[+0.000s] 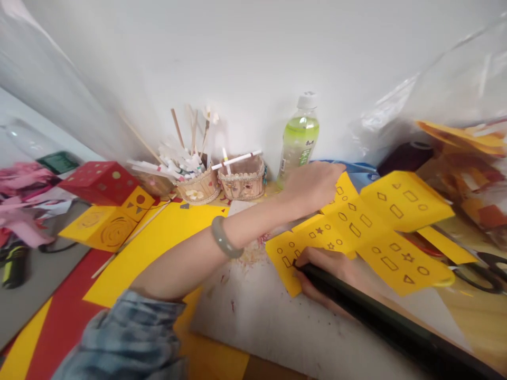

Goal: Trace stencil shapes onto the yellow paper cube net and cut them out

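Observation:
A yellow paper cutout [344,229], creased into several joined panels, carries drawn outlines of stars, hexagons, rectangles and triangles. My left hand [315,184] reaches across from the left, with a bangle [225,237] on its wrist. Its fingers are closed at the cutout's upper flap; the fingertips are partly hidden. Lower down, my right hand [327,266] is closed around a thick black pen [356,303]. The pen's tip touches the cutout's left panel, beside a drawn rectangle. Beneath the cutout lies a greyish-white board [269,311] with crumbs on it.
A bottle of green drink [301,137] stands by the wall, near two decorated baskets [241,182] of sticks and pens. Red and yellow paper boxes [103,182] sit at left. Scissors [481,272] lie at right, below plastic bags [467,174]. A pink glue gun [24,224] is far left.

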Tool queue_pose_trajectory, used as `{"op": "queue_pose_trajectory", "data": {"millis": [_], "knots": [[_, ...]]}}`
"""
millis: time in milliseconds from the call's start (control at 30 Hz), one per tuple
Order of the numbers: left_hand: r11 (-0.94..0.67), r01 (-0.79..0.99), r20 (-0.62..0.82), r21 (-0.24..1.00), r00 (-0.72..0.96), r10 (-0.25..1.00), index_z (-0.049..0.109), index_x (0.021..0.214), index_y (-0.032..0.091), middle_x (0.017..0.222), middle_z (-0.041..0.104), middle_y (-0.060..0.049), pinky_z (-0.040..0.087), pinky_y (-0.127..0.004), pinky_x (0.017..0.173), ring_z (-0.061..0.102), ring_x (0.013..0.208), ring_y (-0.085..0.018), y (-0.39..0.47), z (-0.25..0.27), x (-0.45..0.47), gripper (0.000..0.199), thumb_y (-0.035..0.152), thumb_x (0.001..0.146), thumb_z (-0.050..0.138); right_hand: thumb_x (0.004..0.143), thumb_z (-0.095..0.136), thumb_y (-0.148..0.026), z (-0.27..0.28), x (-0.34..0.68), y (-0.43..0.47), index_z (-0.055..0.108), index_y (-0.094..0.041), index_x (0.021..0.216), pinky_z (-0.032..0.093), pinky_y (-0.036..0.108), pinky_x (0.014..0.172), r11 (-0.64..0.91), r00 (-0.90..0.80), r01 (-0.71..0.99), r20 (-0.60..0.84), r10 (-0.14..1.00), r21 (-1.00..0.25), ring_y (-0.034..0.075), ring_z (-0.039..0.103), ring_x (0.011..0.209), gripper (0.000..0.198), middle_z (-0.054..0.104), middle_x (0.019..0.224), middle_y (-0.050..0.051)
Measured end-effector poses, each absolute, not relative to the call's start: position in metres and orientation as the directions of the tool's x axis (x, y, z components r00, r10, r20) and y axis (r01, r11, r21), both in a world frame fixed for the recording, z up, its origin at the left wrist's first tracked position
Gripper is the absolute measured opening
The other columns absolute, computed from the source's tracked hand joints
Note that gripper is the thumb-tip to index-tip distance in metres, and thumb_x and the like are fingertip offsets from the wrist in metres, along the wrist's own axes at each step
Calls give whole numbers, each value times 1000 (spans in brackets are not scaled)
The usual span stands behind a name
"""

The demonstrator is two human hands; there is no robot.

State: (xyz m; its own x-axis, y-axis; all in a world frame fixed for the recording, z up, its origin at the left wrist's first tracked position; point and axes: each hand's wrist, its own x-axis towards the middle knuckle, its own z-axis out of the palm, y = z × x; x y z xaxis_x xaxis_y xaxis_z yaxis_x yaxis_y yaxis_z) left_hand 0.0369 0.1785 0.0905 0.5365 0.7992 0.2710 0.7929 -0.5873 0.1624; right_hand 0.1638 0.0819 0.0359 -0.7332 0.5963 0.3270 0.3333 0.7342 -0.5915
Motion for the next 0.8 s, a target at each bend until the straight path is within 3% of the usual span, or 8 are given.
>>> {"op": "queue_pose_trajectory", "data": {"millis": [33,133,233,333,433,633,700,800], "knots": [[-559,816,297,146,502,812,54,124,11,107,66,-13,52,-35,75,63,95,-23,169,94,29,39,7,90,37,80,46,-8,35,165,83,48,-23,78,47,21,51,736,-735,324,332,591,-595,12,58,55,15,60,66,-1],[-444,894,414,-59,427,804,43,137,13,92,68,-8,49,-27,63,63,85,-20,136,99,1,49,8,89,39,81,47,-8,31,168,85,51,-23,82,46,20,50,731,-727,313,343,595,-606,11,58,55,16,60,67,-2],[-377,907,493,-187,418,763,45,136,15,84,68,-5,45,-24,55,63,77,-18,103,94,-30,48,11,89,38,81,47,-5,29,171,86,53,-23,86,47,20,53,721,-722,317,335,605,-617,11,60,58,20,62,70,-3],[-310,925,580,-220,379,721,49,133,17,81,69,-3,44,-22,55,64,73,-15,77,87,-56,46,15,88,38,79,50,-7,30,171,87,55,-24,86,48,20,54,698,-725,325,306,617,-638,11,61,60,19,64,73,-3],[-200,961,576,-192,275,770,47,135,18,67,66,1,40,-22,50,61,57,-14,59,84,-72,50,17,85,41,80,52,-11,32,170,88,57,-23,86,47,21,52,675,-714,343,286,639,-653,11,61,59,15,66,73,-3],[102,978,374,-182,-27,927,47,135,15,51,58,1,40,-27,44,57,44,-20,42,90,-83,52,22,84,44,82,53,-16,34,167,87,59,-24,84,48,24,55,658,-695,428,239,678,-620,13,62,61,10,66,72,-2],[121,975,392,-184,-40,919,46,136,14,60,63,-3,48,-32,51,63,56,-24,40,91,-84,50,22,87,44,82,53,-16,34,167,87,58,-24,83,50,25,54,652,-696,430,230,680,-625,13,63,61,9,66,72,-2],[-38,973,569,-229,165,806,50,131,11,104,66,-17,52,-46,80,60,106,-34,38,88,-77,42,16,90,46,82,54,-18,34,166,87,59,-24,81,50,24,52,660,-670,429,272,690,-616,14,63,60,8,67,71,-3]]}}
